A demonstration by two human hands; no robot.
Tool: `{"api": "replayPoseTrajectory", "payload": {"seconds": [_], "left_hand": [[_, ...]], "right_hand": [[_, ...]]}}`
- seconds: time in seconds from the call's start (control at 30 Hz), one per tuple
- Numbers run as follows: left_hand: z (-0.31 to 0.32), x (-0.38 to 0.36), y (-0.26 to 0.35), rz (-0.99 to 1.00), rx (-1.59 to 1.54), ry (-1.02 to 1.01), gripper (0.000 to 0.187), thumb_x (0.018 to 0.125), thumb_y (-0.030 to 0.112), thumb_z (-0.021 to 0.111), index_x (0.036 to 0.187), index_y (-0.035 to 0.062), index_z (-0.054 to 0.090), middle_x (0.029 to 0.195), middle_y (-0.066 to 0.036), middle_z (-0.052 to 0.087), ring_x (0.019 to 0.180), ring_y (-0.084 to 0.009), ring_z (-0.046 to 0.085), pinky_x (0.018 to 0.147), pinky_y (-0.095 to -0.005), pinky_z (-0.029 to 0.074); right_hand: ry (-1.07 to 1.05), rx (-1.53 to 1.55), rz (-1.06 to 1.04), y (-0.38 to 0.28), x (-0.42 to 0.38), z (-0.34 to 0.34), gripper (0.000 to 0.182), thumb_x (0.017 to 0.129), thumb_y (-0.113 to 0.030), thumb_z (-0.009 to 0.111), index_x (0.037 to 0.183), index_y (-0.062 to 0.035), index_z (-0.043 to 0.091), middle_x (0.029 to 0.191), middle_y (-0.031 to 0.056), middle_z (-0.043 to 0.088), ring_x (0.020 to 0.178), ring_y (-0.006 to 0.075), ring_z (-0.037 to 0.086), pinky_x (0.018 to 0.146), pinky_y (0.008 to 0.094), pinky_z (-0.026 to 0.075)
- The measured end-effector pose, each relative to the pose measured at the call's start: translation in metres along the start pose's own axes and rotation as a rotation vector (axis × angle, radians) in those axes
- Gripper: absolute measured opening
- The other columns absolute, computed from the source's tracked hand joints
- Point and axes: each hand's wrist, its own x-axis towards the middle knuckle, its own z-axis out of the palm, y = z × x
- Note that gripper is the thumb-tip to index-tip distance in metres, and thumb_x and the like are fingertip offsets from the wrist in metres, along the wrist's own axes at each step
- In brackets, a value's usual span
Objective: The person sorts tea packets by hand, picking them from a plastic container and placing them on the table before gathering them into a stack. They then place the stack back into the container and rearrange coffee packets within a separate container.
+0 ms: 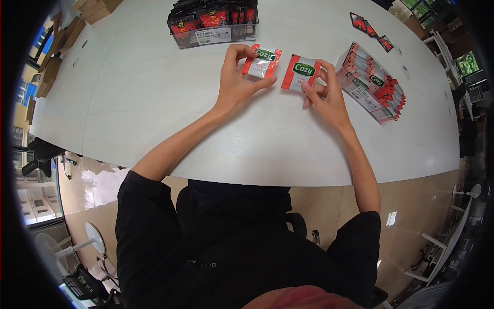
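My left hand (237,82) grips a red and white Cozy packet (262,63) between thumb and fingers, over the white table. Close beside it on the right, my right hand (327,92) holds another Cozy packet (300,73) by its right and lower edges. The two packets are apart, labels facing up. Right of my right hand, a clear bin (368,98) holds several packets of the same red and white kind in a slanted row. Beyond my left hand, another clear bin (212,36) is filled with black and red packets.
The white table (154,103) has its near edge in front of my body. Several small black and red packets (371,29) lie at the back right. Cardboard boxes (96,9) stand at the far left, with more along the left edge.
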Motion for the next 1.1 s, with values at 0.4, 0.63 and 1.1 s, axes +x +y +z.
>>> {"api": "replayPoseTrajectory", "payload": {"seconds": [0.4, 0.63, 1.1], "left_hand": [[0.005, -0.01, 0.017, 0.038, -0.205, -0.301, 0.049, 0.089, 0.0, 0.076, 0.128, 0.0028, 0.045, 0.13, -0.01, 0.051, 0.13, -0.0214, 0.052, 0.114, -0.0375, 0.045], [0.01, -0.016, 0.021, 0.054, -0.215, -0.308, 0.056, 0.094, -0.012, 0.06, 0.14, 0.0074, 0.035, 0.149, -0.016, 0.036, 0.136, -0.0247, 0.051, 0.102, -0.0412, 0.059], [0.011, -0.017, 0.031, -0.044, 0.177, -0.339, 0.018, 0.098, 0.021, 0.072, 0.104, 0.0042, 0.075, 0.097, -0.005, 0.073, 0.106, -0.0174, 0.062, 0.083, -0.036, 0.056]], "right_hand": [[-0.173, 0.284, 0.159, -0.009, 0.0, 0.001, 0.027, 0.107, -0.017, 0.06, 0.121, 0.0053, 0.053, 0.111, 0.0152, 0.066, 0.069, 0.023, 0.076, 0.053, 0.0277, 0.058], [-0.183, 0.341, 0.238, -0.011, -0.001, 0.003, 0.027, 0.104, -0.017, 0.064, 0.117, 0.0042, 0.052, 0.111, 0.0156, 0.066, 0.064, 0.0222, 0.075, 0.049, 0.0278, 0.056], [0.06, 0.108, -0.13, -0.011, -0.003, -0.004, 0.028, 0.098, -0.011, 0.073, 0.122, -0.001, 0.063, 0.098, 0.0069, 0.073, 0.055, 0.0045, 0.058, 0.056, 0.0216, 0.047]]}}
